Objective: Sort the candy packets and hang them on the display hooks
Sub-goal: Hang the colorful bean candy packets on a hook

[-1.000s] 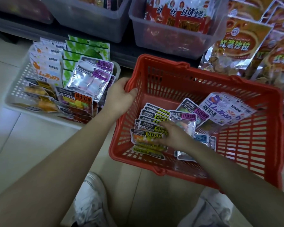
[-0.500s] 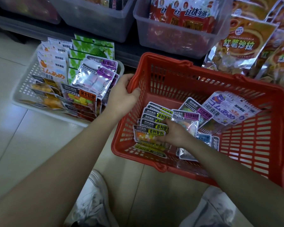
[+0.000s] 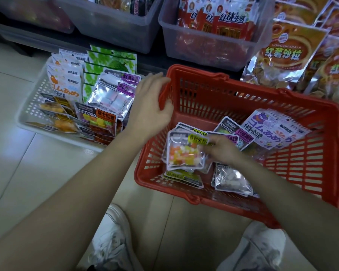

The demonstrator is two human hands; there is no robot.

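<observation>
A red plastic basket [image 3: 311, 173] stands on the floor with several candy packets in it. My right hand [image 3: 221, 149] pinches a stack of clear packets with yellow labels [image 3: 184, 155], full of orange and yellow sweets, lifted a little above the basket floor. More yellow-label packets [image 3: 181, 178] lie under it, a silver packet [image 3: 233, 180] to the right, and purple bear packets [image 3: 270, 130] at the back right. My left hand [image 3: 151, 106] rests on the basket's left rim, thumb inside, fingers loosely bent. A white tray [image 3: 30, 106] on the left holds sorted packets [image 3: 98, 120].
Clear plastic bins [image 3: 209, 49] with red snack bags sit on a low shelf behind the basket. Large orange snack bags [image 3: 282, 55] stand at the right. My two white shoes [image 3: 114, 241] are on the tiled floor below the basket.
My right hand has gathered the yellow-label packets and raised them off the pile. My left hand has loosened on the basket rim and shifted slightly along it.
</observation>
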